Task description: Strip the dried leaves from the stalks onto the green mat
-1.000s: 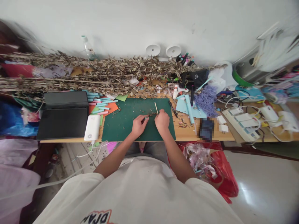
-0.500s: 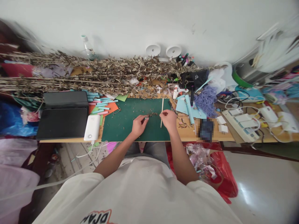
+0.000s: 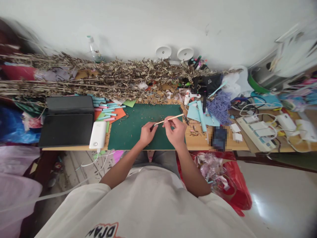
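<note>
My right hand [image 3: 175,130] pinches a thin pale wooden stick [image 3: 176,117], which slants down to the left. The stick's lower left end meets the fingertips of my left hand [image 3: 148,133]. Those left fingers are closed on something small that I cannot make out. Both hands are over a dark green cutting mat [image 3: 133,142], where dry plant crumbs are scattered.
Dried stems with curled leaves [image 3: 119,76] run along the back. On the left are a black tablet case [image 3: 66,129], a white power bank [image 3: 97,135] and rolled paper tubes [image 3: 109,114]. A glue gun [image 3: 190,96], purple yarn [image 3: 219,107] and a power strip [image 3: 257,134] lie right.
The stick has turned from nearly upright to a slant, its lower end now at my left fingertips. My right hand has shifted slightly left; my left hand stays in place.
</note>
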Demonstrator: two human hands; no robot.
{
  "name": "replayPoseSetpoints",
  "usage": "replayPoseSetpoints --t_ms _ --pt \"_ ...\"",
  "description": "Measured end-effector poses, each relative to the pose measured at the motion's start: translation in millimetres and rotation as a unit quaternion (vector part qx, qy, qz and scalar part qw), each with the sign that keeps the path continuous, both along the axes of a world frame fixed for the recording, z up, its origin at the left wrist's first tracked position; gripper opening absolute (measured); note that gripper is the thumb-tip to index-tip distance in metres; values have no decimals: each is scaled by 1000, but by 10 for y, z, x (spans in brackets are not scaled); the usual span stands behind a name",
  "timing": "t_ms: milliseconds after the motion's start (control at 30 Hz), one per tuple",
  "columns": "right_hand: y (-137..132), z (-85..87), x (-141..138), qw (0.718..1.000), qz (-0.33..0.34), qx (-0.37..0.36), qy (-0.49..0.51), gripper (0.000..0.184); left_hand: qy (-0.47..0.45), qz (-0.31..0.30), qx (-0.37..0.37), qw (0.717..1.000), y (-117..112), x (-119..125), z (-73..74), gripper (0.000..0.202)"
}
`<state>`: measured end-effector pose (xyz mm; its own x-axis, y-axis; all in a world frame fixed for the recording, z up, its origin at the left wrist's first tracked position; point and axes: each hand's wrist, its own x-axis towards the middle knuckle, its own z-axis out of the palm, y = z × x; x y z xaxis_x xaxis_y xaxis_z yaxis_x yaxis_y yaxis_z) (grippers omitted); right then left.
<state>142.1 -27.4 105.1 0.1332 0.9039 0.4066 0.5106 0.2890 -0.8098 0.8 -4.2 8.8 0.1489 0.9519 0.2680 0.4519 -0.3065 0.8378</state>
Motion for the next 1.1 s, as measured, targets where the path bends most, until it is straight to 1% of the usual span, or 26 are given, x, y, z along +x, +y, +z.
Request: replayPoseSetpoints --t_ms 200,300,400,467,633,733,867,1100 --pt "46 -95 -21 999 12 21 -44 14 -12 -4 -7 1000 0 0 1 24" --pt "62 -145 -45 998 20 16 -61 15 -14 -5 -5 1000 3 4 -3 23" --pt "74 -181 -68 995 43 -2 -87 16 -12 -7 1 1000 4 7 -2 23" --pt "76 -174 -73 994 55 -8 -97 17 -10 -8 7 1000 4 6 -1 23" --pt "96 -105 -57 994 43 -7 -104 18 -4 -5 12 1000 8 -1 -14 22" --pt "142 -135 -71 991 61 -25 -119 19 2 -6 14 1000 11 -5 -22 21" --pt "181 -202 -115 981 90 -49 -165 19 4 -5 10 1000 11 -5 -20 20" --pt "152 -145 -132 982 71 -38 -173 18 -3 -9 11 1000 11 -1 -10 21"
